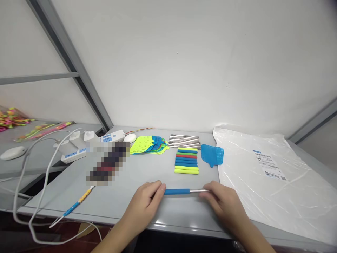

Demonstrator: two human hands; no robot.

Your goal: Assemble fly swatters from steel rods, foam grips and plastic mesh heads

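Between my hands a metal rod [196, 191] with a blue grip sleeve [177, 192] lies level above the table's front part. My left hand [149, 200] is closed round the sleeve's left end, and my right hand [222, 202] pinches the bare metal at the right. Beyond them lies a row of coloured grip sleeves [186, 162] in yellow, blue, red and green. Behind these sits a bundle of metal rods [184, 141]. Fly swatter heads [142, 144] in yellow and blue overlap to the left, and a single blue swatter head [212, 155] lies at the right.
A white plastic bag [244, 179] with a label covers the table's right side. On the left are power strips [75, 154] with plugs, looping white cables [46, 175], a blurred-out object [109, 165] and a white mouse-like object [13, 153]. A wall stands behind.
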